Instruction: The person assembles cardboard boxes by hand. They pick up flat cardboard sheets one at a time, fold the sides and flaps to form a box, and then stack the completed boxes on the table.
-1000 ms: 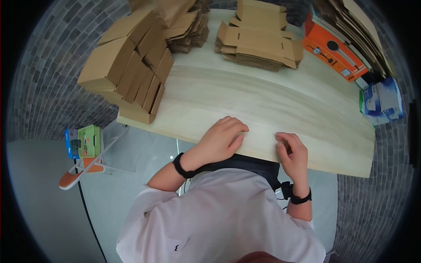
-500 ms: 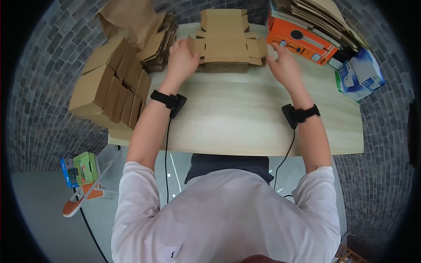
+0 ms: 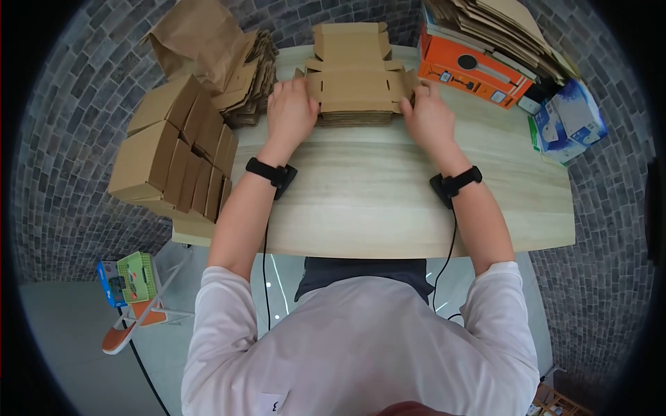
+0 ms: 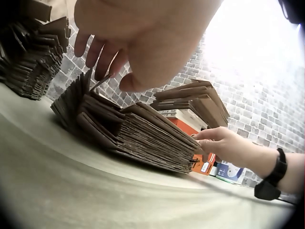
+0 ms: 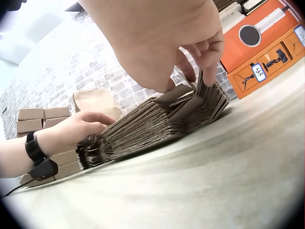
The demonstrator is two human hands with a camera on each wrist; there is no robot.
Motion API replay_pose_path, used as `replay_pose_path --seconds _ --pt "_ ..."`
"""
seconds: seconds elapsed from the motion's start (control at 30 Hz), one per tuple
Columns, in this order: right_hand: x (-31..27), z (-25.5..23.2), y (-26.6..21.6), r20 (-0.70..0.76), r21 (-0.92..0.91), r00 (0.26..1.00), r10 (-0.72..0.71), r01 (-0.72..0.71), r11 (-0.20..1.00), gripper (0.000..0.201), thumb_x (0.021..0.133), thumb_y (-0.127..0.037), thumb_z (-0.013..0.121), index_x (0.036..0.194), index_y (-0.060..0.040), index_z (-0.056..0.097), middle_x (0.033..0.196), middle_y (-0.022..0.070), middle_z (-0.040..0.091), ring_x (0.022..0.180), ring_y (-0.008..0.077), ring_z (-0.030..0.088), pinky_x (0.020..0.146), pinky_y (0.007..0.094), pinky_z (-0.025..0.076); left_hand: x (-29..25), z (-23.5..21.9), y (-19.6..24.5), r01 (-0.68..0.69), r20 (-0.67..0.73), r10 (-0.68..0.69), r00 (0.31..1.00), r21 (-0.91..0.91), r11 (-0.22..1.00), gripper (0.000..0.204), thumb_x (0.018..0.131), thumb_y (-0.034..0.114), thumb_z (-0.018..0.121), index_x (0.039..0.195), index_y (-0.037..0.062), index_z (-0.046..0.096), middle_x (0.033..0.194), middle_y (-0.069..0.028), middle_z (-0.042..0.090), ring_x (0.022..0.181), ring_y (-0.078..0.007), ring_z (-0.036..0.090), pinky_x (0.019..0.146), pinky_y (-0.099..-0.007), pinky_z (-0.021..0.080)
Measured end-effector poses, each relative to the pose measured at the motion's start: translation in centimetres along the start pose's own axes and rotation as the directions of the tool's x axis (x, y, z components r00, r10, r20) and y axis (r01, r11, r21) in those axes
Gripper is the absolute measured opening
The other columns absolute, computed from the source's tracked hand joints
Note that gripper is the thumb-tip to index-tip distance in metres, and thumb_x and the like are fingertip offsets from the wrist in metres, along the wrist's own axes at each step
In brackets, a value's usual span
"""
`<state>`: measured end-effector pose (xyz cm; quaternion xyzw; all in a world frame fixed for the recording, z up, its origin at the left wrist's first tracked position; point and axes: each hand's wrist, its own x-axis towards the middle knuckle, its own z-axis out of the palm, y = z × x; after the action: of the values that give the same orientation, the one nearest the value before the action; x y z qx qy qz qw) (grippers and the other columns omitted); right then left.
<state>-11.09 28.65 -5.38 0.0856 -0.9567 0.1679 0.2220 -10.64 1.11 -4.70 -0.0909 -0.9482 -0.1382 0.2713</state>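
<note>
A stack of flattened cardboard boxes [image 3: 354, 87] lies at the table's far side, its side flaps sticking up. At its left end is my left hand [image 3: 291, 114], fingers loosely extended beside the raised flaps; the left wrist view shows the thumb [image 4: 127, 83] apart from the fingers, above the stack. At the opposite end my right hand [image 3: 430, 118] has its fingers bent over the outer side of the flaps [image 5: 205, 93], with the thumb on the inner side. In the left wrist view those right fingers [image 4: 205, 138] meet the stack's edge.
Folded cardboard boxes [image 3: 170, 149] are piled on the left, with more flat cardboard [image 3: 243, 83] and a brown paper bag [image 3: 198, 41] behind. On the right stand an orange box [image 3: 472, 69] under flat cardboard and a blue-white box [image 3: 572, 121]. The table [image 3: 361, 194] stretches toward me.
Both hands have moved from the table's near edge forward to the two ends of the cardboard stack. Over the last half second the right hand came left, in against the flaps.
</note>
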Motion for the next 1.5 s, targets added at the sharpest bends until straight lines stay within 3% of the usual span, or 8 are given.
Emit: replay_pose_path --seconds 0.2,0.3,0.37,0.47,0.77,1.23,1.33,1.5 --pt "3.7 1.4 2.7 0.014 0.191 0.986 0.167 -0.167 0.967 0.025 0.088 -0.025 0.062 0.097 -0.0013 0.067 0.121 0.0194 0.061 0.097 0.0356 0.066 0.079 0.0444 0.054 2.1 -0.3 -0.8 -0.01 -0.088 0.01 0.996 0.001 1.0 0.038 0.084 0.009 0.062 0.121 -0.0012 0.058 0.102 -0.0158 0.066 0.1 -0.0358 0.059 0.09 -0.0465 0.046" --pt "4.0 -0.1 2.4 -0.405 0.24 0.912 -0.063 0.172 0.955 0.024 0.087 -0.023 0.062 0.093 0.0001 0.064 0.102 0.0214 0.065 0.082 0.0363 0.067 0.073 0.0413 0.054 2.6 -3.1 0.3 0.025 -0.199 -0.06 0.978 -0.173 0.985 0.04 0.086 0.007 0.061 0.125 -0.0015 0.056 0.105 -0.0158 0.066 0.095 -0.0316 0.063 0.084 -0.0415 0.05" --pt "2.0 -4.6 0.1 -0.046 0.594 0.968 0.248 -0.173 0.786 0.02 0.087 -0.019 0.063 0.091 0.0012 0.062 0.081 0.015 0.065 0.067 0.0279 0.065 0.066 0.0351 0.053 1.5 -5.4 1.4 0.04 -0.25 -0.116 0.961 -0.289 0.956 0.042 0.087 0.005 0.061 0.128 -0.0019 0.055 0.109 -0.0154 0.065 0.093 -0.0266 0.065 0.08 -0.037 0.053" --pt "-2.5 -7.6 -0.3 0.089 0.808 0.98 0.18 -0.177 0.562 0.018 0.089 -0.016 0.062 0.095 0.0015 0.061 0.075 0.0074 0.063 0.06 0.016 0.061 0.061 0.0274 0.05 -2.6 -9.5 3.5 0.13 -0.151 -0.269 0.951 -0.594 0.794 0.039 0.09 0.003 0.059 0.128 -0.0025 0.053 0.116 -0.0132 0.062 0.098 -0.0176 0.065 0.083 -0.0274 0.052" --pt "-20.0 -9.8 -1.0 0.668 0.671 0.714 0.208 -0.699 0.246 0.004 0.085 0.0 0.056 0.088 -0.0027 0.054 0.077 -0.0006 0.058 0.062 0.0059 0.058 0.058 0.0223 0.047 -21.7 -9.8 6.1 0.522 0.362 -0.414 0.835 -0.758 0.391 0.048 0.09 -0.008 0.051 0.136 -0.0038 0.039 0.133 -0.0159 0.052 0.106 -0.0183 0.066 0.086 -0.0264 0.054" --pt "-20.5 -8.8 -1.0 0.566 0.673 0.751 0.34 -0.66 0.334 0.035 0.1 -0.033 0.061 0.113 -0.0022 0.051 0.084 0.0037 0.063 0.068 0.0058 0.055 0.056 0.0233 0.048 -22.1 -8.1 5.1 0.659 0.52 -0.41 0.749 -0.645 0.387 0.036 0.106 0.029 0.051 0.129 0.001 0.049 0.125 -0.0147 0.061 0.104 -0.0155 0.062 0.083 -0.0266 0.048" --pt "-20.2 -9.4 -1.9 0.535 0.683 0.758 0.373 -0.648 0.338 0.034 0.099 -0.028 0.062 0.118 -0.0006 0.053 0.087 0.0052 0.067 0.067 0.0061 0.057 0.056 0.0232 0.048 -22.1 -7.6 4.9 0.571 0.409 -0.411 0.815 -0.693 0.441 0.037 0.105 0.026 0.052 0.132 0.0021 0.046 0.126 -0.0142 0.061 0.097 -0.0122 0.061 0.075 -0.024 0.047" --pt "-20.0 -8.6 -1.4 0.569 0.653 0.757 0.322 -0.653 0.382 0.042 0.095 -0.01 0.056 0.134 0.0009 0.05 0.091 0.0074 0.068 0.065 0.0075 0.058 0.057 0.0242 0.049 -19.1 -8.7 5.8 0.684 0.566 -0.399 0.721 -0.672 0.284 0.051 0.099 0.02 0.055 0.146 0.0073 0.04 0.131 -0.01 0.06 0.1 -0.009 0.056 0.078 -0.0227 0.044"
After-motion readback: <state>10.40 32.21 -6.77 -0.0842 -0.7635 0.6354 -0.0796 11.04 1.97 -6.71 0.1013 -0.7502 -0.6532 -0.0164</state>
